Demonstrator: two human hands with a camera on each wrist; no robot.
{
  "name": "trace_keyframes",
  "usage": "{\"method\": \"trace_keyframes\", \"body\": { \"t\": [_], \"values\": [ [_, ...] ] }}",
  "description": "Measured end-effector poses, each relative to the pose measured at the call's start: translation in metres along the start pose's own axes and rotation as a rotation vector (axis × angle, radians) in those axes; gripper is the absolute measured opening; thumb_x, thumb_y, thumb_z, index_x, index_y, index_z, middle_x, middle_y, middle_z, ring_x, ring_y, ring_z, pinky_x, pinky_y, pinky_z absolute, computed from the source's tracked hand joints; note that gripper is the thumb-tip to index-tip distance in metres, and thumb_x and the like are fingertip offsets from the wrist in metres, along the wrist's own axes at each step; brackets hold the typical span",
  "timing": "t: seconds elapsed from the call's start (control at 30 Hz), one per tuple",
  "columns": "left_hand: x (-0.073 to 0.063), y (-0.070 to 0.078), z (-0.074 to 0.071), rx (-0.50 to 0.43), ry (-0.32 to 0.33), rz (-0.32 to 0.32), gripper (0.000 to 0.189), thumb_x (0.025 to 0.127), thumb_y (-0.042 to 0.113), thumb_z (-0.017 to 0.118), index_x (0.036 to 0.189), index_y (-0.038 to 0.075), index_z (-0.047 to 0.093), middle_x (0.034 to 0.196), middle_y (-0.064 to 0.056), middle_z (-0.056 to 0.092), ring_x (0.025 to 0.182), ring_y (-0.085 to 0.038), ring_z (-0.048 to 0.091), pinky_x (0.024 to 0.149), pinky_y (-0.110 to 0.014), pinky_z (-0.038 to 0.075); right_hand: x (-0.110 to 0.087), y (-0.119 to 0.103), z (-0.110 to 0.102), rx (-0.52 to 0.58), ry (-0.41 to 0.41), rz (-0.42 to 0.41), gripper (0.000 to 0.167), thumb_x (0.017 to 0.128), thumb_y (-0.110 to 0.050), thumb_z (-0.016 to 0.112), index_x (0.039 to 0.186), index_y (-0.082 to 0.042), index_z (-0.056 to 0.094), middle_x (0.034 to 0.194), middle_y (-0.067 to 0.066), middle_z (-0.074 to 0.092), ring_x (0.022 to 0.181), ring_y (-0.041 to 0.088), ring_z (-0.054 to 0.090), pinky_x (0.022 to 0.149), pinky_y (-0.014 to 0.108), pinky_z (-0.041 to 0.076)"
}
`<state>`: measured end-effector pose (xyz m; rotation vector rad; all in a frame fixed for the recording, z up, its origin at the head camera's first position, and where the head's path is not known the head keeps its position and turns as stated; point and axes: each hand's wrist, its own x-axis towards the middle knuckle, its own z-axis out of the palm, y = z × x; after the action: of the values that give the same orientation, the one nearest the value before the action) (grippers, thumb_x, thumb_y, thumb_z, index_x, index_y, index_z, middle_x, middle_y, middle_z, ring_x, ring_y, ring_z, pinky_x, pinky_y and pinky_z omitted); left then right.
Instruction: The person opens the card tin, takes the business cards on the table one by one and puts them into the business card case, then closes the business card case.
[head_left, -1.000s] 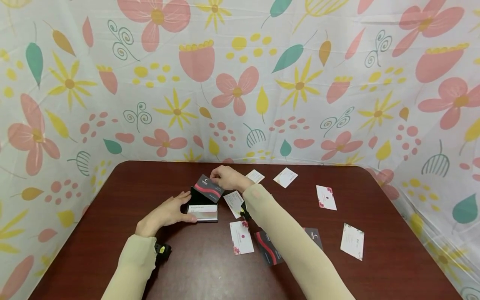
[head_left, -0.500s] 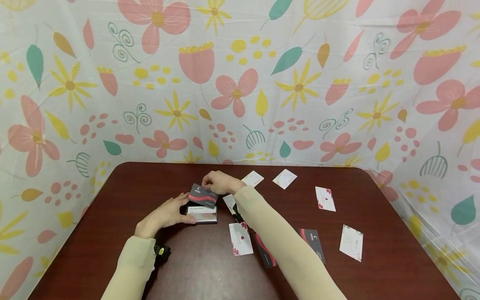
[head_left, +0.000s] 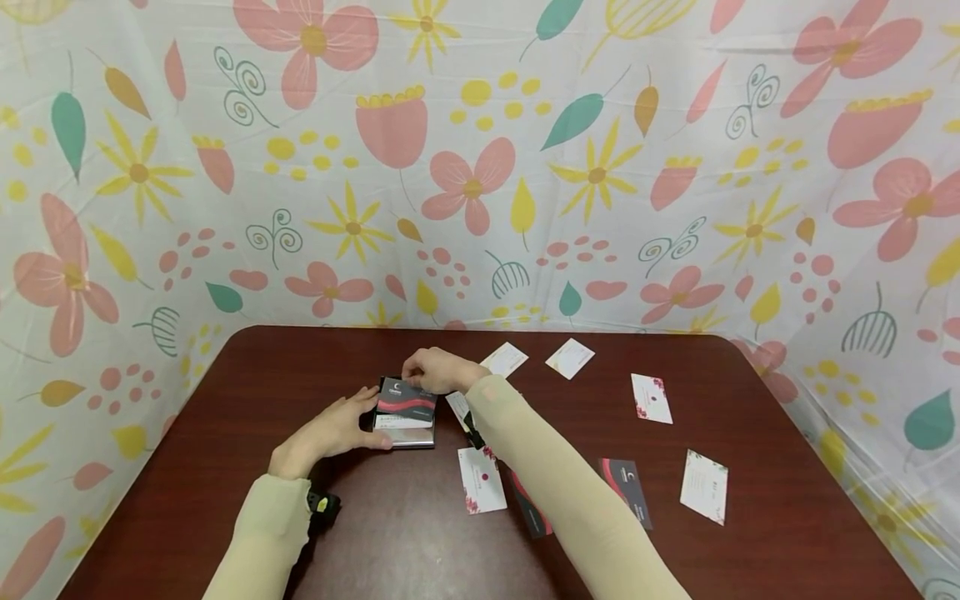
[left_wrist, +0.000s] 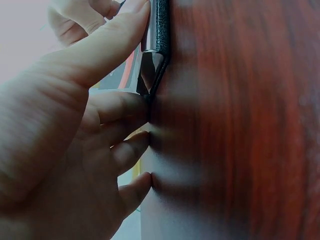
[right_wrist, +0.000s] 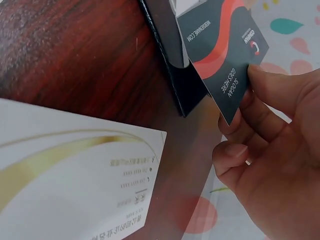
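Note:
A metal business card case with a black cover lies open on the table, a white card inside it. My left hand holds the case at its left side, thumb on the near edge and index finger farther back. In the left wrist view, the other fingertips of this hand touch the table. My right hand pinches a dark grey business card with a red wave by its far right corner. That card is over the case, above the white card, tilted in the right wrist view.
Several cards lie to the right: a white card with gold curves beside the case, red-flowered cards, a dark card, and white cards. My right forearm partly covers another dark card. A patterned curtain hangs behind.
My right hand has brought the dark card left and toward me, straightening it over the case. My left hand has stayed on the case.

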<state>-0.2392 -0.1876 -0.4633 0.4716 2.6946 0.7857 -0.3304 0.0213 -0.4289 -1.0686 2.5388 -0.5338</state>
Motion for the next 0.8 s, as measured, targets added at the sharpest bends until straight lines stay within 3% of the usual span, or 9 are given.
{"method": "trace_keyframes", "body": {
  "t": [0.27,0.5,0.8],
  "values": [
    [0.000,-0.001,0.001,-0.018,-0.005,-0.023,0.096,0.079,0.049,0.079,0.151,0.003,0.035,0.157,-0.022,0.024,0.139,-0.054,0.016,0.109,-0.065,0.019,0.001,-0.005,0.002,-0.020,-0.027,-0.022,0.017,0.096,-0.010,0.063,0.082,-0.017,0.069,0.074,-0.007,0.060,0.064,0.008,0.053,0.064,0.022,0.045],
    [-0.001,0.000,0.001,-0.010,-0.009,-0.021,0.096,0.079,0.049,0.078,0.150,-0.001,0.035,0.158,-0.022,0.022,0.139,-0.054,0.015,0.109,-0.065,0.019,0.004,-0.005,0.008,-0.046,-0.018,0.008,0.013,0.094,-0.013,0.067,0.086,-0.018,0.074,0.082,-0.007,0.065,0.069,0.006,0.054,0.066,0.019,0.046],
    [-0.001,0.001,0.001,0.008,-0.013,-0.026,0.096,0.080,0.050,0.077,0.149,-0.003,0.036,0.158,-0.020,0.021,0.140,-0.054,0.015,0.110,-0.064,0.017,0.003,-0.010,0.014,-0.036,-0.050,0.025,0.015,0.093,-0.012,0.068,0.080,-0.018,0.072,0.077,-0.009,0.063,0.069,0.008,0.054,0.065,0.020,0.046]
  ]
}}
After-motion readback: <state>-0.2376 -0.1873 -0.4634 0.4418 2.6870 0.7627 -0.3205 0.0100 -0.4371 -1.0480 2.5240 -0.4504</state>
